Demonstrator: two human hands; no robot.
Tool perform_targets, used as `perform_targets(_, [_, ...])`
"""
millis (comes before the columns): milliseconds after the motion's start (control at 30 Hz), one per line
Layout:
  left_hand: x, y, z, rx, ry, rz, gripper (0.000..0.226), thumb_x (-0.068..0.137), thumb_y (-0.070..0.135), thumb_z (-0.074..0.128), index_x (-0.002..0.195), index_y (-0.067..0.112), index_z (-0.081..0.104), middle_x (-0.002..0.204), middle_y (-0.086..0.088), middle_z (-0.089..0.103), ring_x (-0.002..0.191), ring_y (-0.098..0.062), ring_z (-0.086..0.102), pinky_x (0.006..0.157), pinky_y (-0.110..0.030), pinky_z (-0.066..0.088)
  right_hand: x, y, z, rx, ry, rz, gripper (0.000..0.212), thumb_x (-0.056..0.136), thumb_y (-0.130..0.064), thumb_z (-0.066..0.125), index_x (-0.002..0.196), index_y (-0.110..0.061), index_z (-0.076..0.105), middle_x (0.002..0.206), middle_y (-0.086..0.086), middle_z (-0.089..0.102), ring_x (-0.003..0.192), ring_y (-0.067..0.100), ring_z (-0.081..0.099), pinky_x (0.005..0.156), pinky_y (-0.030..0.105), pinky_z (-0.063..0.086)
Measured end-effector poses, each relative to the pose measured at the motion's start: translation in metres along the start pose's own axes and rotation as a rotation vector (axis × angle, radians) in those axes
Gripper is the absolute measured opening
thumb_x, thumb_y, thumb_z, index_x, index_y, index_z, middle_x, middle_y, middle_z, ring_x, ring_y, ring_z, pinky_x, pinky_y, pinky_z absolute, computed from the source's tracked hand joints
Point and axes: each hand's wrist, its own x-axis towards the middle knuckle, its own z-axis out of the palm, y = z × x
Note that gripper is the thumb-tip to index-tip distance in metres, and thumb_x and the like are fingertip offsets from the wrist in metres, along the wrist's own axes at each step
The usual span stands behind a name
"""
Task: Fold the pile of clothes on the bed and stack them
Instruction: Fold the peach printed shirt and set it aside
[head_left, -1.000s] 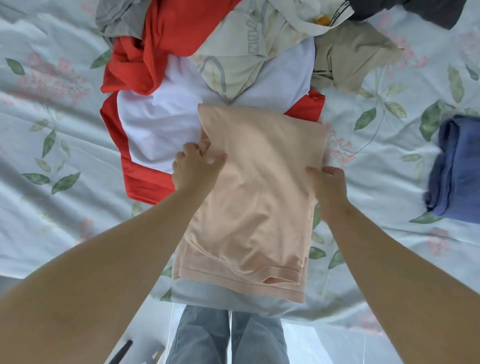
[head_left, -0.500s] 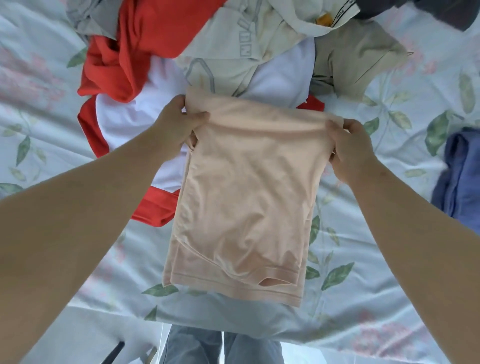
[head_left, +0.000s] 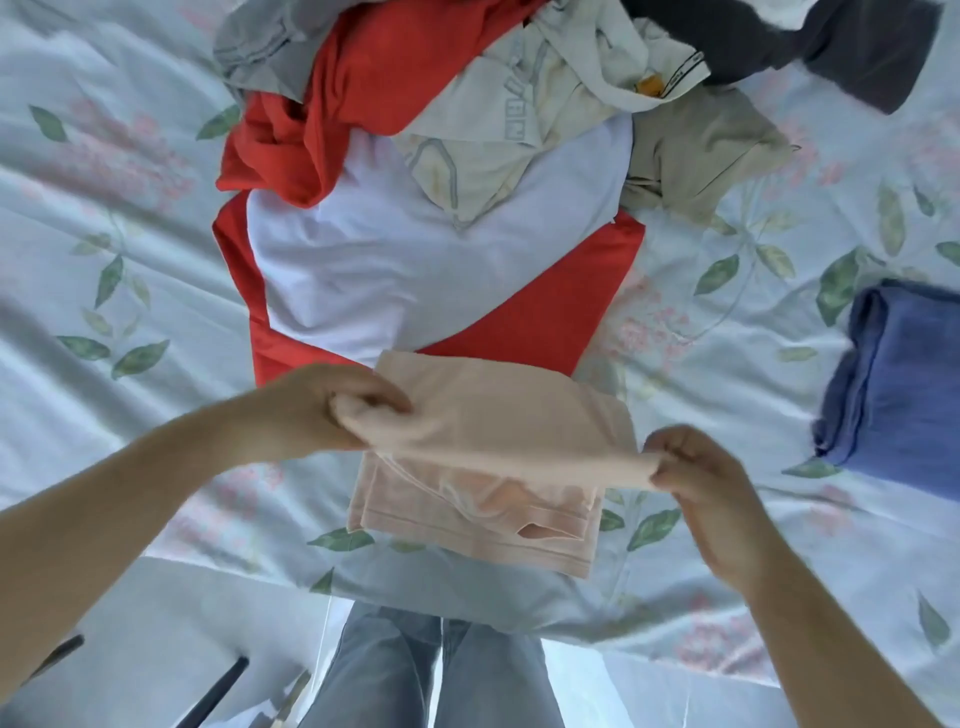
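Note:
A peach garment (head_left: 493, 431) lies near the front edge of the bed, its far end doubled back toward me over its lower half. My left hand (head_left: 322, 405) grips the folded end's left corner. My right hand (head_left: 685, 467) pinches its right corner. Beyond it the unfolded pile holds a red and white shirt (head_left: 415, 260), a cream garment (head_left: 519, 135), a grey one (head_left: 265, 47), a beige one (head_left: 701, 150) and a dark one (head_left: 831, 47). A folded blue garment (head_left: 904, 379) lies apart at the right.
The floral bedsheet (head_left: 104, 260) covers the bed, with bare sheet left and right of the pile. The bed's front edge (head_left: 467, 608) runs just before my legs in grey jeans (head_left: 431, 675). Dark furniture legs (head_left: 218, 691) show at the lower left on the floor.
Both hands slid to the peach garment's far corners, lifted them and brought that end back toward me, halving its length. The red and white shirt behind is now uncovered.

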Motion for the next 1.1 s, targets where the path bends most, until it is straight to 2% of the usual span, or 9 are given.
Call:
perform_targets(167, [-0.027, -0.055, 0.053, 0.818, -0.236, 0.269, 0.063, 0.047, 0.007, 0.073, 0.096, 0.045, 0.06, 0.068, 0.022, 0.049, 0.067, 0.0, 0.046, 0.057, -0.023, 0.043, -0.033, 0.07, 0.012, -0.723, -0.115, 0.071, 0.03, 0.067, -0.018, 0.058, 0.071, -0.047, 0.064, 0.07, -0.021, 0.06, 0.078, -0.001, 0.053, 0.068, 0.012, 0.033])
perform_targets(300, [-0.028, -0.053, 0.087, 1.207, -0.386, 0.156, 0.056, 0.077, 0.027, 0.068, 0.129, 0.035, 0.049, 0.116, 0.004, 0.055, 0.111, -0.02, 0.052, 0.086, -0.034, 0.042, -0.033, 0.091, 0.025, -1.283, -0.133, 0.009, 0.018, 0.084, -0.024, 0.05, 0.095, -0.032, 0.06, 0.106, -0.017, 0.059, 0.112, 0.012, 0.049, 0.087, 0.024, 0.028])
perform_targets(400, [-0.024, -0.041, 0.1, 1.02, 0.179, 0.315, 0.038, 0.071, 0.042, 0.066, 0.105, 0.027, 0.066, 0.099, -0.001, 0.063, 0.093, -0.024, 0.061, 0.078, -0.036, 0.047, -0.031, 0.087, 0.04, -1.112, 0.263, -0.397, 0.026, 0.069, -0.03, 0.044, 0.088, -0.026, 0.061, 0.099, -0.003, 0.066, 0.098, 0.023, 0.058, 0.08, 0.029, 0.038])
perform_targets(467, [-0.013, -0.038, 0.12, 0.892, 0.463, 0.31, 0.044, 0.08, 0.038, 0.054, 0.121, 0.022, 0.058, 0.121, -0.004, 0.057, 0.114, -0.028, 0.052, 0.094, -0.043, 0.039, -0.021, 0.085, 0.061, -1.068, 0.413, -0.525, 0.036, 0.073, -0.033, 0.045, 0.106, -0.025, 0.056, 0.115, 0.009, 0.064, 0.111, 0.027, 0.048, 0.09, 0.039, 0.035])
perform_targets(567, [0.016, -0.044, 0.153, 0.955, 0.519, 0.154, 0.059, 0.086, 0.05, 0.04, 0.138, 0.023, 0.037, 0.144, -0.002, 0.034, 0.134, -0.032, 0.031, 0.105, -0.061, 0.021, 0.009, 0.094, 0.093, -1.213, 0.418, -0.399, 0.053, 0.086, -0.046, 0.037, 0.135, -0.027, 0.04, 0.142, 0.011, 0.043, 0.13, 0.032, 0.031, 0.106, 0.05, 0.022])
perform_targets(700, [0.044, -0.081, 0.164, 0.929, 0.505, 0.015, 0.064, 0.087, 0.059, 0.032, 0.144, 0.029, 0.027, 0.15, 0.0, 0.026, 0.139, -0.031, 0.023, 0.109, -0.063, 0.007, 0.046, 0.13, 0.099, -1.332, 0.353, -0.224, 0.065, 0.089, -0.059, 0.025, 0.147, -0.034, 0.01, 0.155, 0.007, 0.027, 0.139, 0.029, 0.014, 0.108, 0.061, 0.01])
perform_targets(800, [0.052, -0.095, 0.168, 0.978, 0.532, 0.047, 0.064, 0.088, 0.059, 0.031, 0.145, 0.03, 0.026, 0.153, 0.001, 0.022, 0.142, -0.027, 0.017, 0.111, -0.06, 0.003, 0.061, 0.145, 0.096, -1.366, 0.368, -0.252, 0.068, 0.087, -0.06, 0.027, 0.148, -0.032, 0.016, 0.152, 0.009, 0.032, 0.138, 0.031, 0.018, 0.105, 0.059, 0.012])
perform_targets(1000, [0.047, -0.106, 0.162, 0.911, 0.711, 0.137, 0.05, 0.091, 0.043, 0.04, 0.137, 0.026, 0.038, 0.143, -0.006, 0.034, 0.136, -0.027, 0.029, 0.11, -0.056, 0.019, 0.061, 0.152, 0.091, -1.233, 0.473, -0.323, 0.071, 0.087, -0.059, 0.031, 0.146, -0.021, 0.024, 0.151, 0.009, 0.035, 0.139, 0.027, 0.018, 0.108, 0.05, 0.011])
perform_targets(1100, [0.036, -0.106, 0.157, 0.666, 0.839, -0.164, 0.061, 0.082, 0.056, 0.044, 0.137, 0.03, 0.036, 0.142, -0.014, 0.039, 0.128, -0.035, 0.037, 0.102, -0.051, 0.03, 0.049, 0.15, 0.089, -0.952, 0.592, -0.177, 0.081, 0.08, -0.067, 0.035, 0.148, -0.024, 0.023, 0.155, 0.005, 0.026, 0.142, 0.022, 0.016, 0.112, 0.043, 0.013])
